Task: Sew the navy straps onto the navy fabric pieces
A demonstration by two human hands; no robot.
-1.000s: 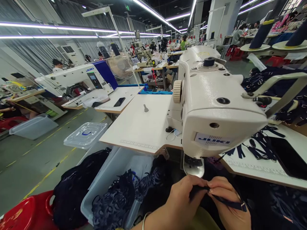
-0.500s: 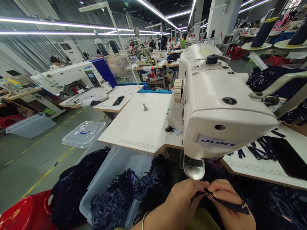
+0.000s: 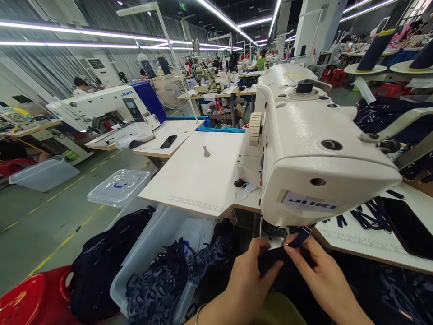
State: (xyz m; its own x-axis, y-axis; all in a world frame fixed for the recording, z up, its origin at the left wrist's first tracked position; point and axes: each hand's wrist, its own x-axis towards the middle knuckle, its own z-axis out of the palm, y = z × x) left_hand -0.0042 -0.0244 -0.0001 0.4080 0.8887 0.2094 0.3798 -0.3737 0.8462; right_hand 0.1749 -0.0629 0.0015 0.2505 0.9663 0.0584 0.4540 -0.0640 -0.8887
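My left hand (image 3: 248,275) and my right hand (image 3: 316,273) meet low in the view, just under the head of a white sewing machine (image 3: 304,149). Both pinch a dark navy garment piece (image 3: 270,257). The right thumb and forefinger hold up the end of a navy strap (image 3: 299,238) close to the machine's needle area, which the machine head hides. More dark fabric lies in my lap below the hands.
A clear plastic bin (image 3: 158,266) with navy lace pieces stands at lower left, beside a red tub (image 3: 23,302) and a dark fabric heap (image 3: 101,262). The white worktable (image 3: 199,176) carries loose navy straps (image 3: 368,216) at right. Other machines and people fill the hall behind.
Both hands rose toward the machine head. The strap end, lying level between the fingers before, now points up near the needle area. The view shifted slightly left.
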